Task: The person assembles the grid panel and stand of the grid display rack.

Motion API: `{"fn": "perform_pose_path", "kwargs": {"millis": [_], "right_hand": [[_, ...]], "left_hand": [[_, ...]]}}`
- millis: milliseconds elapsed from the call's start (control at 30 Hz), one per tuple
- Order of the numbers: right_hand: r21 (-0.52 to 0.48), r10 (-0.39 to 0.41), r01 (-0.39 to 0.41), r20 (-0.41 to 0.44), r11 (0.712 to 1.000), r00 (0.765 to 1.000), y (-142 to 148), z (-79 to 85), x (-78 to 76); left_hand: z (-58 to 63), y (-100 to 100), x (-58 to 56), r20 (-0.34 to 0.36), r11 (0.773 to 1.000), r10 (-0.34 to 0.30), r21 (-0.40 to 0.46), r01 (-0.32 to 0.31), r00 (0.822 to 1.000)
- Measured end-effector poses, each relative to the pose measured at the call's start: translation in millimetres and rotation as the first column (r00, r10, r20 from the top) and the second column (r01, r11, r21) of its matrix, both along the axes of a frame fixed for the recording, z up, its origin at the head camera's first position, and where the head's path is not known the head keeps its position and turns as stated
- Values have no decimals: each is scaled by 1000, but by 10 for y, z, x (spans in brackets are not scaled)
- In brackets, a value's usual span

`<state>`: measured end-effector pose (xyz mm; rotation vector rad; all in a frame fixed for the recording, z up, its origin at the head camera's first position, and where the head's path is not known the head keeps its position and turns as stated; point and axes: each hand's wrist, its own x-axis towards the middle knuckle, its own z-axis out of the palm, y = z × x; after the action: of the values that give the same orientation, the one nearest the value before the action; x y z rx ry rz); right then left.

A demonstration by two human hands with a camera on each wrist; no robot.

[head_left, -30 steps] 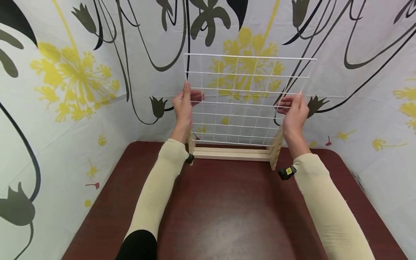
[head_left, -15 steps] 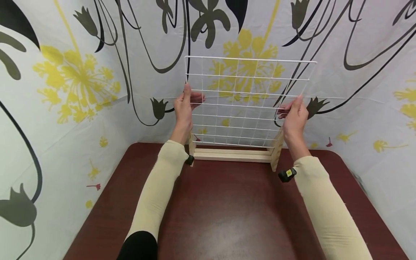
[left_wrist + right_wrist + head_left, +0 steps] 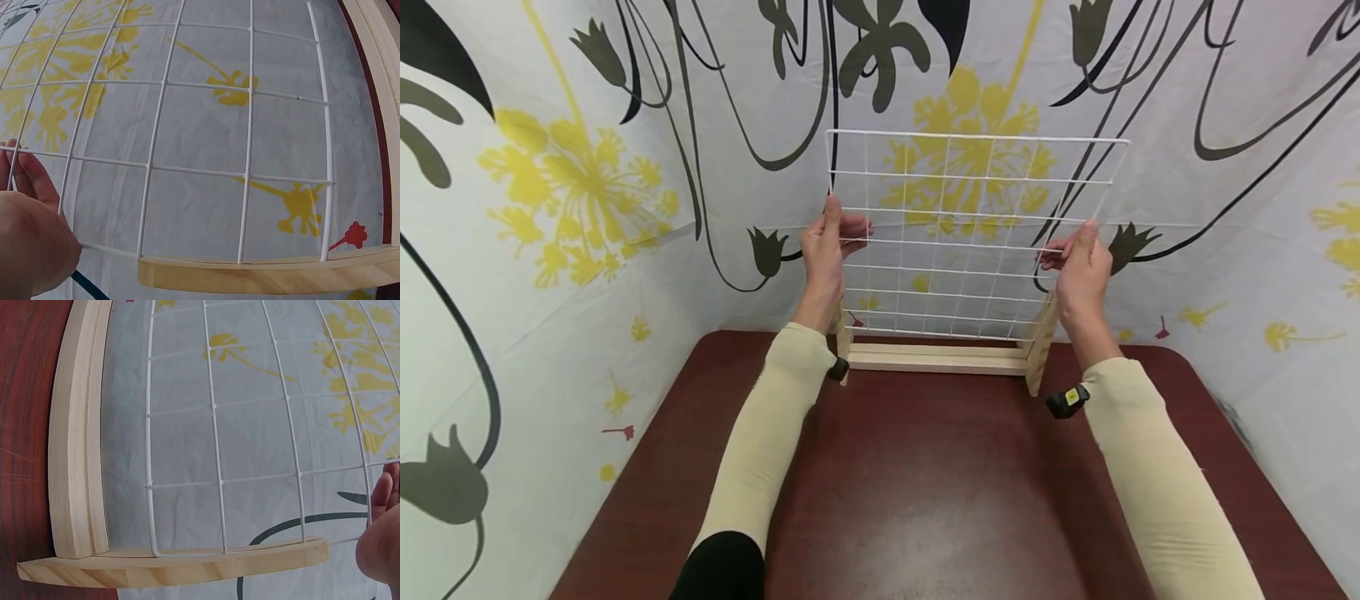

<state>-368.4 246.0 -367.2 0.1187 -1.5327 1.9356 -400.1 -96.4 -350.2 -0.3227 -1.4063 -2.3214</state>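
Observation:
A white wire grid panel stands upright in the head view, its lower part between the side pieces of a pale wooden stand. On the grid's left edge, my left hand grips it with the thumb pointing up and the fingers behind the wires. My right hand holds the opposite edge in much the same way. From the left wrist, the grid's lower corner shows beside a wooden side piece. In the right wrist view, the grid's other bottom corner lies along the second side piece, by the long rail.
The stand rests near the back of a dark reddish-brown table. Behind and beside it hangs a white cloth printed with yellow, grey and black flowers. A small black camera sits at my right wrist.

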Motion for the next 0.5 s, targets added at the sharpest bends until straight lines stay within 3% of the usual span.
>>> {"fn": "perform_pose_path", "kwargs": {"millis": [500], "right_hand": [[12,29,-28,-7,1000,1000,13,9,20]], "left_hand": [[-18,13,-22,-12,999,3,40,-2,1000]]}}
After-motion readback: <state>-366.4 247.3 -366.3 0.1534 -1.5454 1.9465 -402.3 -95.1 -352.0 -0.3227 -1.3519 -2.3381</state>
